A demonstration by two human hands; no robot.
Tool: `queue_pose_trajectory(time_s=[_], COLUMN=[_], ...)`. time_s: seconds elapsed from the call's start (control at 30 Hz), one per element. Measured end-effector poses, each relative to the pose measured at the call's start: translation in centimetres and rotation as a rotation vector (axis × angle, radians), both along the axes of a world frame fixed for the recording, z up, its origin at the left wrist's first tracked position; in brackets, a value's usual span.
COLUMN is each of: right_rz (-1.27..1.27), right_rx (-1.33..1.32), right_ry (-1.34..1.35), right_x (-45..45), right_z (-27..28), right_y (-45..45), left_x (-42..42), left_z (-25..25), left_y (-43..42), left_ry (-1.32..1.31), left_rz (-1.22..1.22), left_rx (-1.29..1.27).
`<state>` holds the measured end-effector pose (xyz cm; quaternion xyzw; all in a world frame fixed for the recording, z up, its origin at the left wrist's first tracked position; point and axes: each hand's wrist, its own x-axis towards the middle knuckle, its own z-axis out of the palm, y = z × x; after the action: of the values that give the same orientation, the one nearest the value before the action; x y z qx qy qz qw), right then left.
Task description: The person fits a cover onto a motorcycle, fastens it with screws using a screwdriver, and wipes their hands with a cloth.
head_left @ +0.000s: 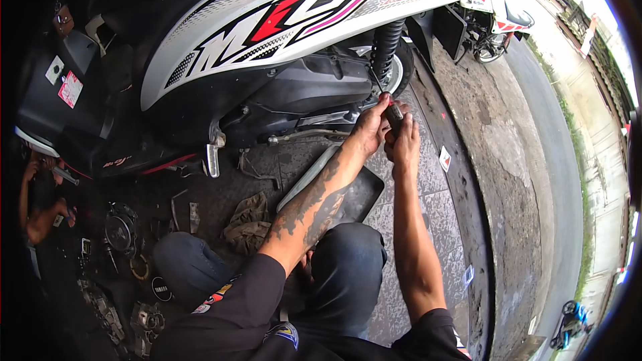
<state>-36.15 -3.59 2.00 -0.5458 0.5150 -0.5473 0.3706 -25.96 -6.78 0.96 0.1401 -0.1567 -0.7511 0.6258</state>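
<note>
My left hand (369,126) and my right hand (404,142) are together by the scooter's rear end. Between them is a screwdriver (394,117) with a dark handle. Its thin shaft runs up toward the area below the black shock absorber spring (386,50); the tip's exact contact is hidden. The left fingers close around the front of the handle, and the right fingers wrap its back part. Beside the hands is the black engine cover (314,83) of the white scooter (221,33).
A black tray (364,195) lies beneath my forearms, near a crumpled cloth (247,220). Removed engine parts (122,230) are scattered on the left floor. Another person's arm (43,217) shows at far left. A second motorcycle (491,43) stands beyond the rear wheel.
</note>
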Motion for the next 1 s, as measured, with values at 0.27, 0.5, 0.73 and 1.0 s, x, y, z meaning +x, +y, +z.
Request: queue_pose_trajectory(time_s=[0.27, 0.5, 0.73, 1.0], right_rz=[-0.079, 0.071, 0.03, -0.227], right_rx=[0.009, -0.3, -0.017, -0.012], right_ry=[0.145, 0.651, 0.149, 0.004], right_x=[1.0, 0.8, 1.1, 2.2], right_z=[1.9, 2.9, 0.8, -0.1], right_y=[-0.4, 2.1, 0.3, -1.1], left_x=[-0.4, -0.2, 0.7, 1.2], left_z=[0.8, -2.5, -1.4, -0.3], left_y=[0.0, -2.7, -2.1, -1.9], left_ry=[0.055, -0.076, -0.074, -0.116], left_rz=[-0.018, 0.011, -0.008, -0.235], left_rx=[-0.015, 0.051, -0.024, -0.155])
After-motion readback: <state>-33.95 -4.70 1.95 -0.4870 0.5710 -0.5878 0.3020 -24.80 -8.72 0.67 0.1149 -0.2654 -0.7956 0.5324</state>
